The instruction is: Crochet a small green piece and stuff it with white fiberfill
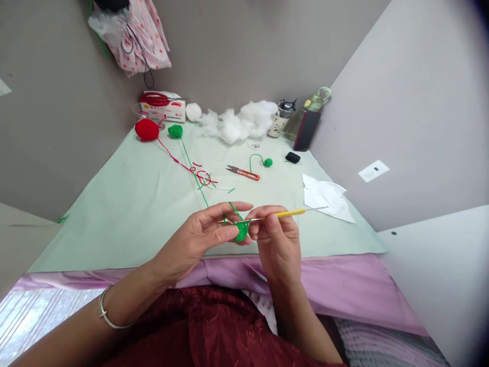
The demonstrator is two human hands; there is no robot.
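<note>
Between the thumb and fingers of my left hand (208,227) is a small green crochet piece (242,232), held above the table's front edge. Green yarn (236,210) runs over the raised left index finger. My right hand (278,237) grips a crochet hook (286,214) by its yellow handle, with the thin metal shaft pointing left. The hook's tip lies at the top edge of the green piece; whether it sits inside a stitch is too small to tell. A strand leads back from my left hand to a green yarn ball (175,131).
Orange thread snips (244,173) and a small green crochet ball (268,162) lie beyond my hands. Red yarn (147,130), white stuffing (239,122), a pen cup (278,122), a green bottle (311,109) and a phone (307,131) stand farther back. White paper (326,196) lies right.
</note>
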